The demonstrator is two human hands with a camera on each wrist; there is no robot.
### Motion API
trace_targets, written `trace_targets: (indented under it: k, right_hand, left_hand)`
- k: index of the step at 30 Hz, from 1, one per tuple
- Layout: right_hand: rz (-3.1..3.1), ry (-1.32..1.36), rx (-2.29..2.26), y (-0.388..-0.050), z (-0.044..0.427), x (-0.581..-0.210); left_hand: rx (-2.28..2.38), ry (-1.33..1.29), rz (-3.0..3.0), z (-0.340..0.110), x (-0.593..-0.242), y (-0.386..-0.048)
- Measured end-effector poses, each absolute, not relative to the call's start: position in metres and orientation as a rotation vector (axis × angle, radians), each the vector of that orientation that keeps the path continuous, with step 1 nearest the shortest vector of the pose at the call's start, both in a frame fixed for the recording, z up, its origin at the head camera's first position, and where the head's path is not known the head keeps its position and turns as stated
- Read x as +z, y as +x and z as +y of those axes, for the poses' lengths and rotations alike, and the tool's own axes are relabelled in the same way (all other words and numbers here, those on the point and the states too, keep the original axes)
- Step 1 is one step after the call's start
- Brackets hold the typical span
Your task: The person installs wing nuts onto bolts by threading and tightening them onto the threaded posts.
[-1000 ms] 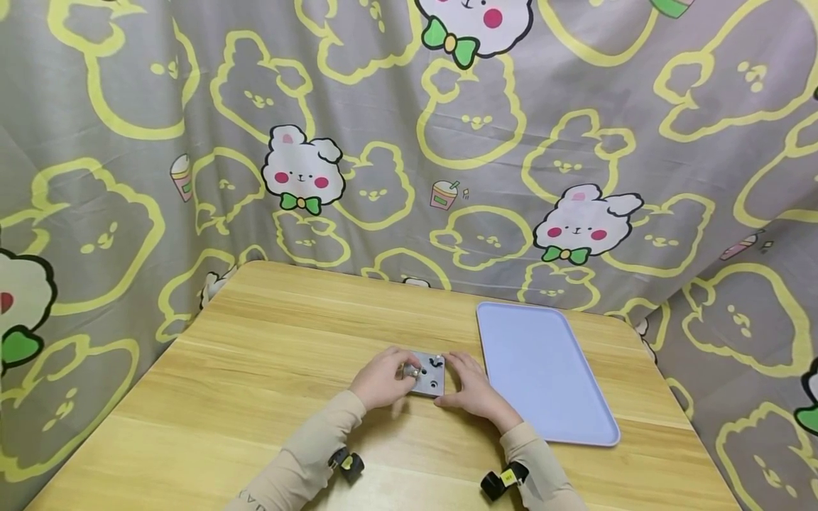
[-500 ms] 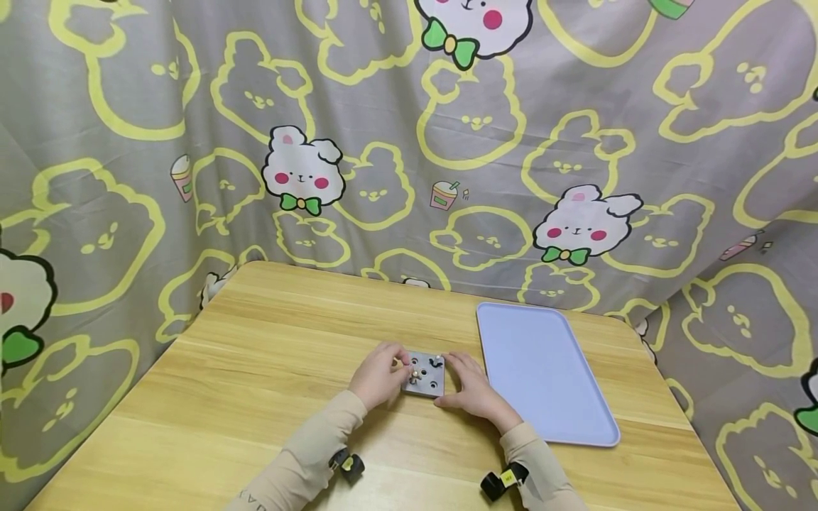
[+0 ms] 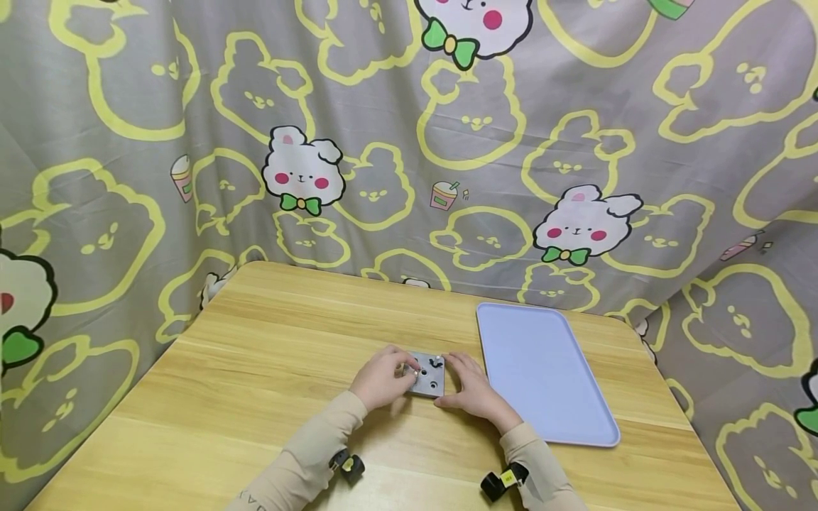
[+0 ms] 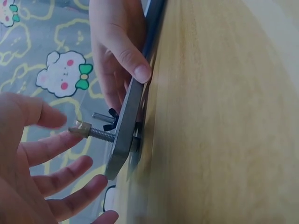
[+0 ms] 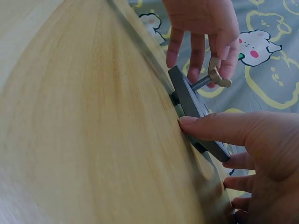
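A grey metal plate [image 3: 427, 383] with several holes lies at the middle of the table. From it rises a threaded bolt [image 4: 102, 134] carrying a brass wing nut [image 5: 217, 77] near its top. A second bolt with a black wing nut [image 3: 437, 363] stands at the far right corner. My left hand [image 3: 382, 378] is at the brass wing nut, the index fingertip touching it; in the left wrist view the thumb stands apart and the other fingers are spread. My right hand [image 3: 473, 387] holds the plate's right side between thumb and fingers.
A lavender tray [image 3: 543, 369] lies on the wooden table [image 3: 268, 341] to the right of the plate. Grey patterned curtains [image 3: 383, 92] surround the table's back and sides. Each wrist wears a small black camera.
The left fingers drew back from the brass wing nut half a second ago, uncovering the plate's left side, and now cover it again. The right hand and plate stay in place.
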State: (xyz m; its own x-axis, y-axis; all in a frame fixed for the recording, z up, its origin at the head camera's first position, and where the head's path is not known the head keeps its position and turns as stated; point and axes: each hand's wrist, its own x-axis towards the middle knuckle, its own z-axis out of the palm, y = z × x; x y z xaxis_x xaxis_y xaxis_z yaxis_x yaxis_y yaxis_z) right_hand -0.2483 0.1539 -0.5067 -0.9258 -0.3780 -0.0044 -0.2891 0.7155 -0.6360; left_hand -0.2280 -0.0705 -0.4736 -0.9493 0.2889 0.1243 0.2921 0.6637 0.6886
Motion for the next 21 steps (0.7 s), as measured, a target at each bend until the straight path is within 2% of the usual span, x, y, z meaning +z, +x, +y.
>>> trace_targets:
  k: [6, 16, 21]
  right_hand:
    - [2.785, -0.541, -0.996, -0.2481, 0.1539, -0.5062]
    - [2.789, -0.54, -1.002, -0.2477, 0.1534, -0.5059]
    - [2.793, -0.543, -0.996, -0.2476, 0.1536, -0.5059]
  left_hand:
    - [-1.179, -0.523, -2.839, -0.0699, -0.4752, -0.2277]
    - [-1.239, -0.348, -2.786, -0.0696, -0.4749, -0.2281]
    - [-1.22, -0.383, -2.799, -0.0697, -0.4751, -0.2277]
